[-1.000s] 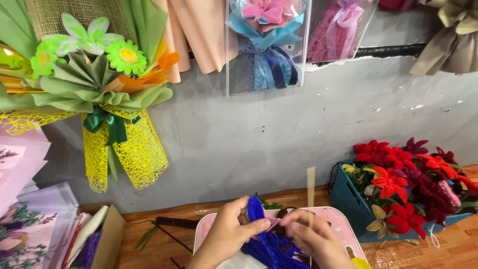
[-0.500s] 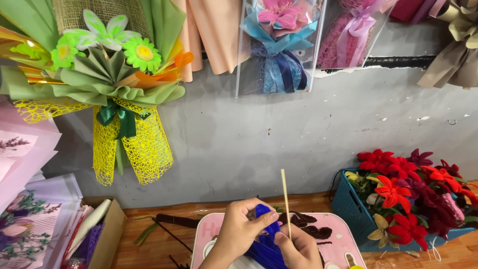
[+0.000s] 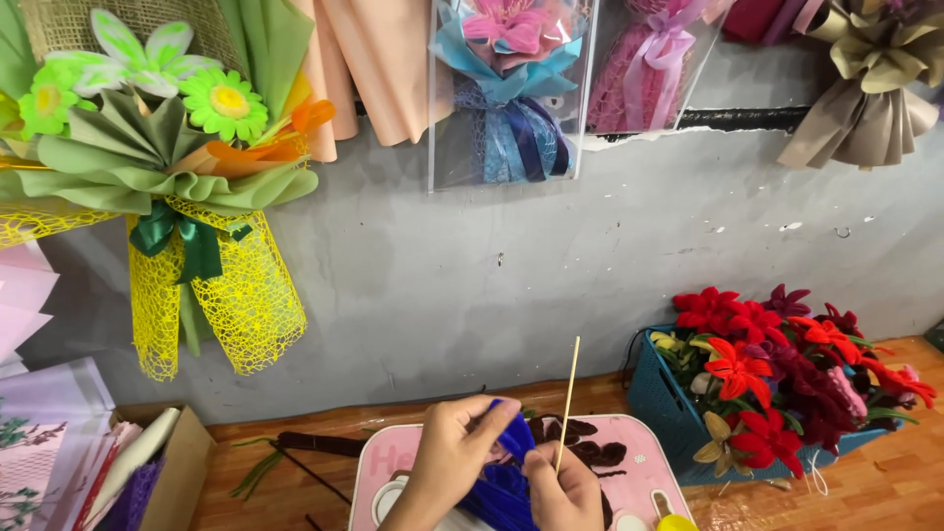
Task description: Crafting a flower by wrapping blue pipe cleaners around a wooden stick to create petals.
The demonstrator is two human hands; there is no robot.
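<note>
At the bottom centre my left hand [image 3: 447, 462] pinches the top of a fuzzy blue pipe-cleaner flower [image 3: 506, 472]. My right hand [image 3: 563, 492] grips the same blue piece from the right and holds a thin wooden stick [image 3: 568, 393] upright against it. Both hands hover over a small pink table [image 3: 639, 462] with dark brown pipe cleaners [image 3: 590, 442] lying on it. The lower part of the blue flower is cut off by the frame edge.
A blue basket [image 3: 669, 413] of red, maroon and yellow handmade flowers stands at the right. Wrapped bouquets hang on the grey wall, a green-yellow one [image 3: 187, 197] at left. A cardboard box [image 3: 167, 472] with paper sits at lower left. Dark stems [image 3: 315, 442] lie on the wooden floor.
The view has tilted up slightly. The stick now stands upright in my right hand, as half a second ago; one second ago my hands were bunched on the blue flower with the stick less clear.
</note>
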